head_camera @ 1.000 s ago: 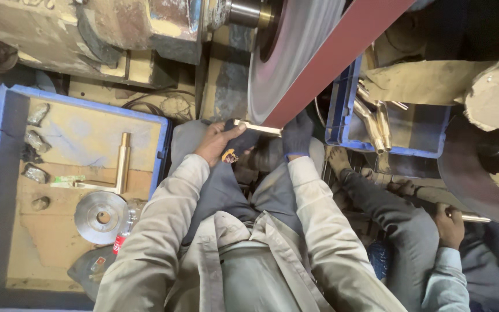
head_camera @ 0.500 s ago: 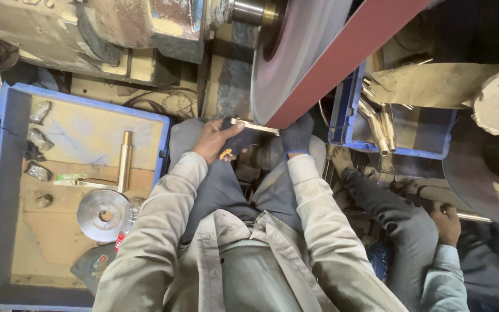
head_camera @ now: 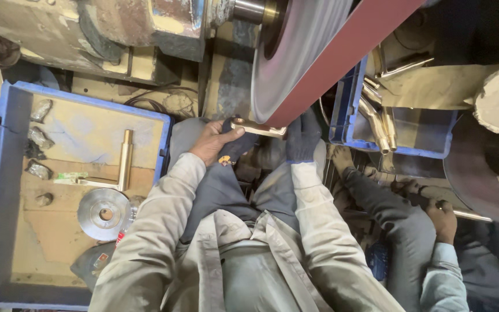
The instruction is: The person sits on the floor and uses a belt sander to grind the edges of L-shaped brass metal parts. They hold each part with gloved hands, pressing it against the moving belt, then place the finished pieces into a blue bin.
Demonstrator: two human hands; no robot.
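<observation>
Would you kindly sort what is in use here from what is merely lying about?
In use:
- brass piece
- sanding belt
- left hand
- right hand

Lying about:
- brass rod in the blue tray
- metal disc
- brass parts in the blue crate

Metal bar (head_camera: pixel 258 127) lying between left hand (head_camera: pixel 212 141) and right hand (head_camera: pixel 302 137), touching sanding belt (head_camera: pixel 342 55) just far of it. Crate (head_camera: pixel 1 190) sitting left of person, holding rod (head_camera: pixel 125 160) and, nearer, disc (head_camera: pixel 103 213). Second crate (head_camera: pixel 342 115) sitting right of belt, tubes (head_camera: pixel 376 118) lying in it. Another person's hand (head_camera: pixel 441 221) resting near right.
</observation>
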